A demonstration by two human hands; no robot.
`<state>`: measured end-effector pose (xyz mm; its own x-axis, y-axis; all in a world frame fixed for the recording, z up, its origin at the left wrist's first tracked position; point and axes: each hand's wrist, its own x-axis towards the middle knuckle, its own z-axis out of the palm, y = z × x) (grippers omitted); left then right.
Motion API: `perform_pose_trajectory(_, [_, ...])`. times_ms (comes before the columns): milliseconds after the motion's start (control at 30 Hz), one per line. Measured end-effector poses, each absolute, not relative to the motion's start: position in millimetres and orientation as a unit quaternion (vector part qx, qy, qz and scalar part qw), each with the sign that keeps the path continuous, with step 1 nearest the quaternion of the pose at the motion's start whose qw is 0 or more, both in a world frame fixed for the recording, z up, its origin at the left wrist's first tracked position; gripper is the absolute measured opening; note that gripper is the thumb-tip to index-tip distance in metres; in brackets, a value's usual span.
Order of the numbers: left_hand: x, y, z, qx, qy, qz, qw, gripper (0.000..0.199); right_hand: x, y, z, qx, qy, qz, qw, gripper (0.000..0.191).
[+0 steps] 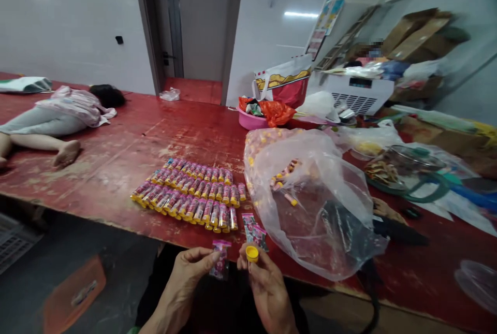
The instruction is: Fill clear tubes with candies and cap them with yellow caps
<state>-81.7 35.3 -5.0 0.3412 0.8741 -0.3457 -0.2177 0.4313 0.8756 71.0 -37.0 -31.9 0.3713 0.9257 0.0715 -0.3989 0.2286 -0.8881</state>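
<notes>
Near the front edge of the red table, my left hand pinches a small pink printed packet between thumb and fingers. Beside it on the right, my right hand holds a small tube with a yellow cap, the yellow end facing up; fingers cover much of its body. Rows of pink tubes with yellow ends lie side by side on the table beyond my hands. More flat packets rest just past my right hand. To the right, a large clear plastic bag holds more yellow-capped tubes.
A person lies on the red surface at the far left. A pink basin, a printed bag and a white crate stand at the back. A pan with a glass lid is on the right.
</notes>
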Motion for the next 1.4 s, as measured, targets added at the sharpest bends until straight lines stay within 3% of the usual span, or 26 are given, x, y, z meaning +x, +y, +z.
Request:
perform_pose_trajectory(133, [-85,33,-5,0.343,0.426,0.401,0.735,0.036,76,-42,-30,-0.446,-0.373,0.431,0.69,0.025])
perform_pose_trajectory(267, [-80,33,-7,0.264,0.416,0.414,0.765,0.039,78,-54,-24,-0.433,-0.346,0.489,0.673,0.041])
perform_pose_trajectory(400, [-70,33,-7,0.2,0.418,0.4,0.791,0.047,73,-61,-15,-0.398,-0.371,0.497,0.676,0.029])
perform_pose_trajectory(567, [-62,27,0,0.17,0.4,0.389,0.813,0.049,64,-58,-21,-0.392,-0.394,0.389,0.734,0.021])
perform_pose_trajectory(767, [-64,24,5,0.149,0.401,0.388,0.817,0.05,56,-54,-42,-0.472,-0.427,0.165,0.754,0.023])
perform_pose_trajectory(1033, [-65,25,3,0.149,0.393,0.389,0.82,0.049,37,-64,-20,-0.487,-0.4,0.185,0.754,0.017])
perform_pose_trajectory(1233, [-66,23,5,0.148,0.403,0.369,0.825,0.054,40,-63,-32,-0.499,-0.41,0.202,0.736,0.021])
perform_pose_trajectory(1400, [-69,21,-3,0.186,0.393,0.388,0.813,0.049,37,-65,-43,-0.546,-0.474,0.052,0.688,0.016])
